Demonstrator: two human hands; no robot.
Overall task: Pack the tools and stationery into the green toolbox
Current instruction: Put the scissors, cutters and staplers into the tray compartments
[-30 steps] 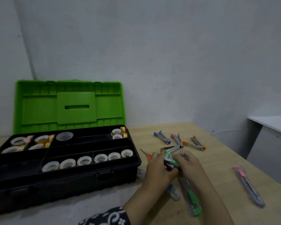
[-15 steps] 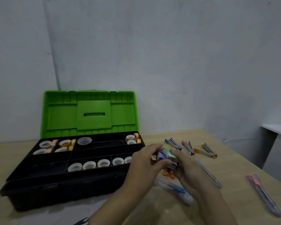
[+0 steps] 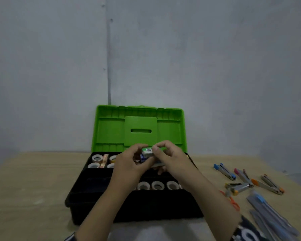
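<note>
The green toolbox [image 3: 109, 134] stands open on the wooden table, lid upright, black tray [image 3: 87, 185] below it. Over the tray's back middle my left hand [image 3: 129, 164] and my right hand [image 3: 170, 159] together hold a small stack of little boxes [image 3: 147, 153], a green-and-white one on top and a blue one under it. Fingers of both hands curl round the stack. Several tape rolls [image 3: 156, 185] lie in the front row and more tape rolls [image 3: 96, 158] at the back left.
To the right of the toolbox on the table lie several staplers [image 3: 225, 170], small orange-handled scissors [image 3: 232, 201] and clear-cased utility knives [image 3: 268, 211]. A grey wall rises close behind the lid. Bare tabletop lies left of the box.
Both hands have carried the small boxes from the table at the right to above the toolbox tray. The view has swung right, so the toolbox now sits in the middle.
</note>
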